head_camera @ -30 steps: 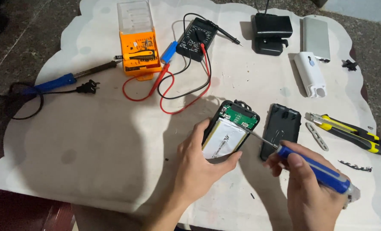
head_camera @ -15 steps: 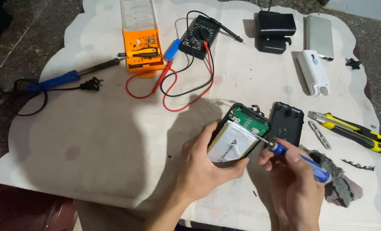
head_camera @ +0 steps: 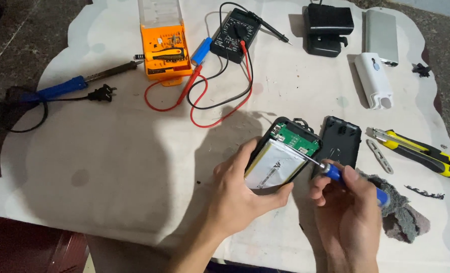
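- My left hand grips the opened power bank from its left side, fingers wrapped around the lower edge, tilting it above the tabletop.
- Inside the case: a silver battery pack below, a green circuit board at the upper end.
- My right hand holds a blue-handled screwdriver, fingers closed around the handle; its metal tip touches the right edge of the case beside the circuit board.
- The black back cover lies flat just to the right of the power bank.
- A grey cloth lies near my right hand.
- A yellow-and-black utility knife lies further right.
- Well apart, at the far edge: multimeter with red and black leads, orange tool case, soldering iron.
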